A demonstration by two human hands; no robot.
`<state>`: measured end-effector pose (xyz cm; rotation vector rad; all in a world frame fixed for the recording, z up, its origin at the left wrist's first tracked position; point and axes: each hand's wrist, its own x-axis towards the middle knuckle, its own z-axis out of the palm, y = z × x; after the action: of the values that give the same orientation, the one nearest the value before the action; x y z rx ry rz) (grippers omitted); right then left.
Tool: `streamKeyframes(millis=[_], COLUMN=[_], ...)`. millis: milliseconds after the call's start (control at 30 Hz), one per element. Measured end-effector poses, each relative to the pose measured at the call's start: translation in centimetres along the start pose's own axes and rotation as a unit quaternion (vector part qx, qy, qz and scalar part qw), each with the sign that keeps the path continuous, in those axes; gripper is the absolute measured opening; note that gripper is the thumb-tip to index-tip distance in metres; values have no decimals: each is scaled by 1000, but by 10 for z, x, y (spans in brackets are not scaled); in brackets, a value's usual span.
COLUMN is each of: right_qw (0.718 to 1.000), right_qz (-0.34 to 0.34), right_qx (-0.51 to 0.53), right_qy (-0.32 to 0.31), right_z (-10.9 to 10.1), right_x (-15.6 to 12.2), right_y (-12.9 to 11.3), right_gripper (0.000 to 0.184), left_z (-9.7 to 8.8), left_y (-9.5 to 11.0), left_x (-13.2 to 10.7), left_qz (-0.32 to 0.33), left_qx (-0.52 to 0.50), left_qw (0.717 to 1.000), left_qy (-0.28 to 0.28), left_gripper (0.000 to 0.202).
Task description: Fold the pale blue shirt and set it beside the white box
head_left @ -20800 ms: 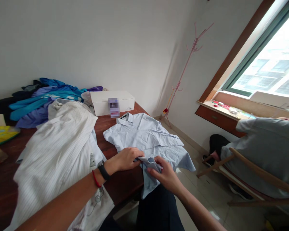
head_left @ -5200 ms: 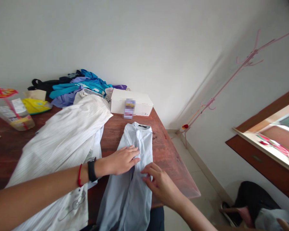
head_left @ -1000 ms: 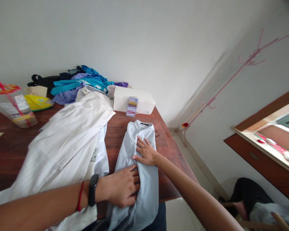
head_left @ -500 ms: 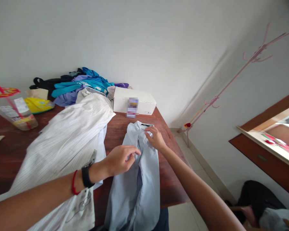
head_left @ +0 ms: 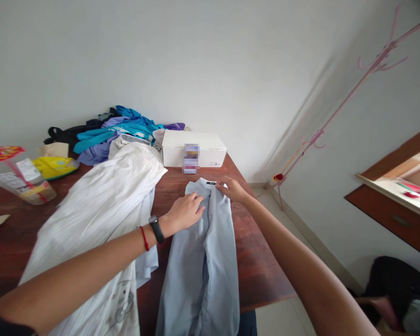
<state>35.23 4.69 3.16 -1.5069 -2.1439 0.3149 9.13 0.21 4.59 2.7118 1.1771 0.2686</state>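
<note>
A light blue shirt (head_left: pixel 210 261) lies folded into a long narrow strip on the dark wooden table (head_left: pixel 252 252), its collar towards the white box. My left hand (head_left: pixel 185 211) rests on the left side of the collar end, fingers curled onto the cloth. My right hand (head_left: pixel 233 189) pinches the right corner of the collar, near the black label. The shirt's lower end hangs over the near table edge.
A white striped shirt (head_left: pixel 101 210) is spread out to the left. Behind it is a heap of blue and purple clothes (head_left: pixel 115 128), a white box (head_left: pixel 194 149), a yellow bag (head_left: pixel 54 165) and a plastic cup (head_left: pixel 23 179). A pink coat stand (head_left: pixel 339 102) leans at the right wall.
Both hands have slid up the blue shirt to its collar end. The left hand left the shirt's middle; the right hand went from lying flat to pinching the collar corner.
</note>
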Motion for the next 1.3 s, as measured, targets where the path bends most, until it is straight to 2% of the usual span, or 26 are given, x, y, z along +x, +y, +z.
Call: streamKeyframes(millis=[100, 167, 300, 400, 633, 800, 967, 1033, 1100, 1167, 1300], right_qw=[1000, 999, 998, 998, 998, 996, 992, 990, 990, 991, 991], right_qz=[10, 19, 39, 49, 62, 64, 92, 97, 92, 80, 65], right_qx=[0, -8, -24, -24, 26, 59, 64, 70, 83, 98, 116], right_qy=[-18, -33, -40, -32, 14, 32, 63, 71, 67, 51, 9], right_z=[-1, 2, 8, 12, 22, 32, 46, 47, 43, 38, 27], right_x=[-4, -7, -11, -12, -15, -20, -21, -20, -18, -15, -13], right_y=[0, 1, 4, 4, 4, 3, 2, 3, 4, 5, 7], right_gripper=[26, 22, 15, 15, 23, 19, 18, 20, 22, 25, 25], left_z=[-7, -5, 0, 0, 14, 21, 14, 15, 17, 19, 15], left_y=[1, 3, 9, 14, 33, 45, 53, 51, 46, 41, 44], left_x=[18, 27, 41, 48, 49, 43, 17, -3, -26, -48, -77], left_qz=[-58, -67, -82, -93, -93, -83, -32, 16, 62, 83, 83], left_qx=[23, 34, 45, 41, 31, 18, -8, -29, -57, -81, -97], left_qw=[998, 997, 995, 994, 995, 996, 999, 999, 995, 991, 992], left_qy=[-19, -32, -47, -38, -13, -5, 9, -15, -53, -72, -19], left_gripper=[46, 47, 29, 31, 34, 37, 46, 49, 61, 63, 47])
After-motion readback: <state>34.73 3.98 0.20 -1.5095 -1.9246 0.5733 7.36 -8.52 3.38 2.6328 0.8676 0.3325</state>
